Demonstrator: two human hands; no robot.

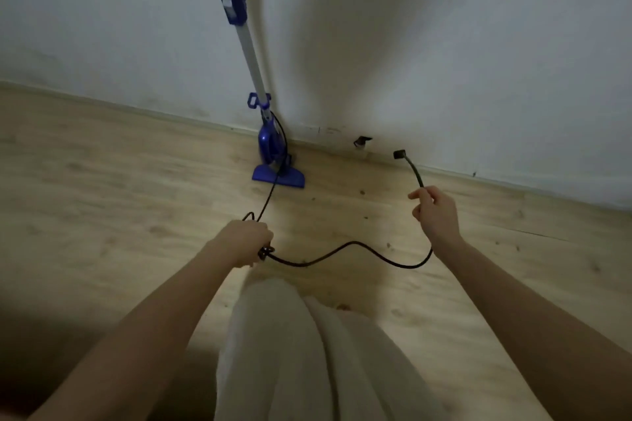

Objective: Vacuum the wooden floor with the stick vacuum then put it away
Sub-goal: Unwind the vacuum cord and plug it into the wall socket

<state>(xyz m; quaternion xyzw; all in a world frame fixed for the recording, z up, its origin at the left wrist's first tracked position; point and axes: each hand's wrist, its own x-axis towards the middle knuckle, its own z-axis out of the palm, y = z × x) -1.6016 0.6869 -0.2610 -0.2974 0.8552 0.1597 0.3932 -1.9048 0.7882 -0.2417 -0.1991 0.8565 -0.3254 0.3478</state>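
Note:
A blue stick vacuum (272, 147) stands upright against the white wall, its flat head (278, 178) on the wooden floor (119, 188). Its black power cord (342, 248) runs from the body down to my hands. My left hand (248, 239) grips a bunch of cord loops. My right hand (436, 212) pinches the cord near its end, and the black plug (399, 154) sticks up above that hand. Between the hands the cord sags in a curve above the floor.
The white wall (444, 44) meets the floor along a low skirting board. A small dark fitting (361, 141) sits at the wall's base to the right of the vacuum. My light trousers (290, 352) fill the lower middle. Small specks dot the floor.

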